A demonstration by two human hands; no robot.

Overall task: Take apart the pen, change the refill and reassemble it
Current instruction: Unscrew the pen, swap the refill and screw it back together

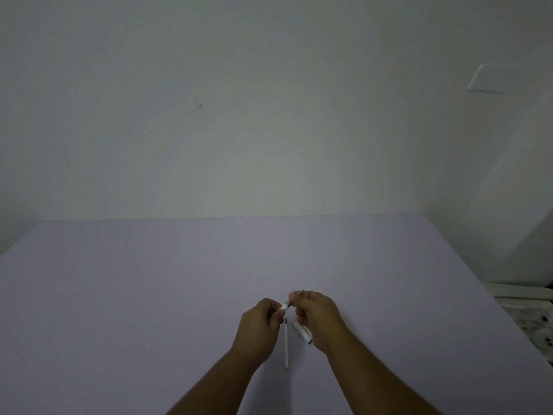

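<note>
My left hand (260, 322) grips a white pen barrel (283, 307), most of it hidden in the fist. My right hand (315, 310) pinches the small metallic tip piece (288, 302) at the barrel's end. Below the hands, a thin white refill (286, 345) lies on the table, pointing towards me. To its right, a white pen cap with a clip (302, 331) lies at an angle, partly under my right hand.
The lilac table (149, 295) runs back to a pale wall. At the far right edge, a white object with round holes (526, 316) sits beside the table.
</note>
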